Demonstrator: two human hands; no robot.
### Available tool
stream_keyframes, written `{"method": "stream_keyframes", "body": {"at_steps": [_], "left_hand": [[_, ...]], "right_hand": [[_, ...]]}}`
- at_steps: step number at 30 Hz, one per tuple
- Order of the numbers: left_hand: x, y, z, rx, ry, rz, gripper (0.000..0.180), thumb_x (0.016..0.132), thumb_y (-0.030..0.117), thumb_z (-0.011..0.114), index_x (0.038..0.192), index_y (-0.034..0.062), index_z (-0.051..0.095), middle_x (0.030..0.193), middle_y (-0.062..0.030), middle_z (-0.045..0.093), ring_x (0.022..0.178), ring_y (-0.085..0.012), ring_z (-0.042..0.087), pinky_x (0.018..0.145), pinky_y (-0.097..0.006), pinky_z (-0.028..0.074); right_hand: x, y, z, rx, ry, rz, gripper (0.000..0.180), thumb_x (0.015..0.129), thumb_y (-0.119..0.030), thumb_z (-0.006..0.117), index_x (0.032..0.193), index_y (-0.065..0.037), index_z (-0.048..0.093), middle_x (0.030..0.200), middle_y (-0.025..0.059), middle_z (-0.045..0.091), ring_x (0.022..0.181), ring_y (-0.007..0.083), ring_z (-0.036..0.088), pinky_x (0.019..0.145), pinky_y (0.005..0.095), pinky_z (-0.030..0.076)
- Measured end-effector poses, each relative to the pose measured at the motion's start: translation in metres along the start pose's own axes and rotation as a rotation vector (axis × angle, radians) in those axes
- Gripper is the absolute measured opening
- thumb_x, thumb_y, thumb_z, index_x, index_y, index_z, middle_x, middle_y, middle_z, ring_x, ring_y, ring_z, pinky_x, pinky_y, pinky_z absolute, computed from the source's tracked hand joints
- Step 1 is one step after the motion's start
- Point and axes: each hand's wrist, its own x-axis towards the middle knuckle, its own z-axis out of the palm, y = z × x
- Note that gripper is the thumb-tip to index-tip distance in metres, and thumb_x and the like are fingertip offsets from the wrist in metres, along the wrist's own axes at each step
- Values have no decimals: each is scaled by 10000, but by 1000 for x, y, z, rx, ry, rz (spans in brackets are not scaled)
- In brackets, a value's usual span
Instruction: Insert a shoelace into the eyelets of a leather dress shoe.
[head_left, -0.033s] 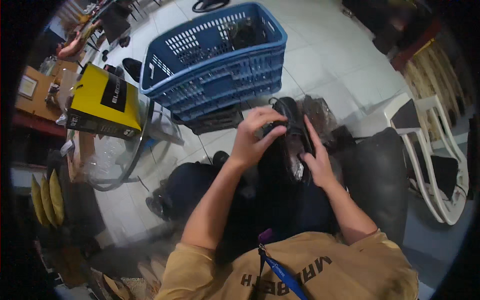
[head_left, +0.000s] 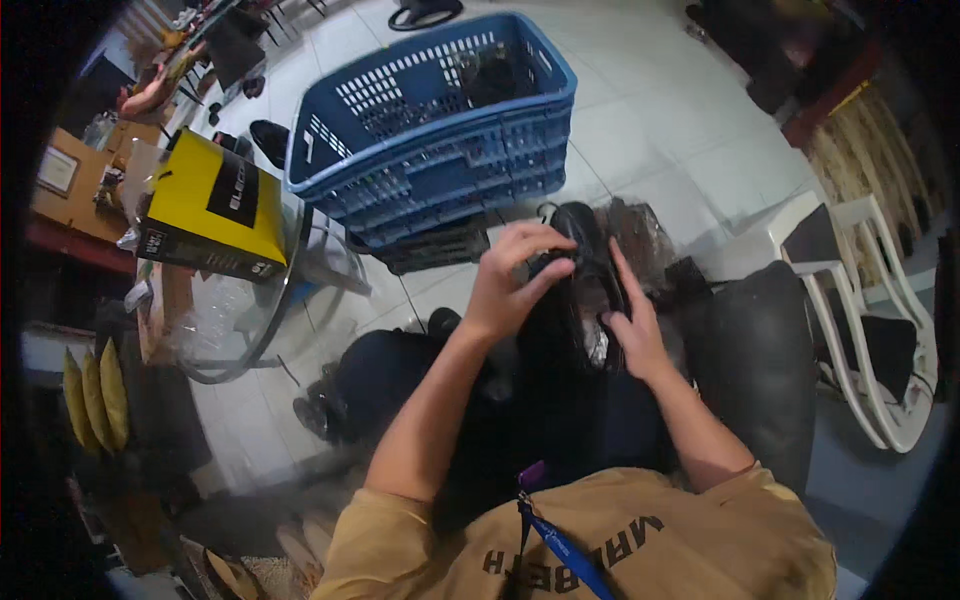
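Note:
A dark, glossy shoe (head_left: 580, 222) is held above my lap, its toe pointing away from me. Along its right side lies my right hand (head_left: 632, 325), fingers stretched against the outer wall and thumb bent over the opening edge; the hand grips the shoe. My left hand (head_left: 525, 265) is at the shoe's left side, thumb and forefinger curled together near its upper. Whatever sits between those fingertips is too dark and small to name. Inside the opening, something shiny (head_left: 598, 345) catches the light.
Ahead stands a blue plastic crate (head_left: 440, 185) stacked on a dark one (head_left: 430, 250). A yellow and black box (head_left: 215, 195) rests on a glass-topped table at left. Clear plastic wrapping (head_left: 645, 240) lies beyond the shoe. A white plastic chair (head_left: 860, 330) is at right.
The whole view has shifted very slightly, so the crate and shoe appear a little lower. Both hands keep nearly the same hold at the shoe.

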Motion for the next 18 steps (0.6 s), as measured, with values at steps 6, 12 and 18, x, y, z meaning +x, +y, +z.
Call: {"method": "stream_keyframes", "body": {"at_steps": [6,12,18], "left_hand": [[-12,-17,5,-308,35,-226,360,990,123,701,1320,-18,678,1268,-96,668,1212,-195,631,1070,-326,458],[-9,-4,3,-119,18,-124,392,966,150,765,1342,59,700,1409,-104,637,1319,-255,601,1104,-380,461],[-12,-2,17,-11,31,22,332,842,62,882,1161,60,789,1255,-112,727,1186,-282,689,1024,-394,528]], "right_hand": [[-5,14,4,-131,6,-119,899,841,-155,542,1690,15,297,1723,242,355,1603,369,336,1308,417,225],[-5,13,-9,80,-53,-2,888,846,-139,507,1696,6,295,1761,178,316,1629,298,293,1303,381,230],[-22,-1,-17,164,-27,145,917,850,-133,471,1725,-18,220,1797,135,237,1644,247,239,1297,326,205]]}}
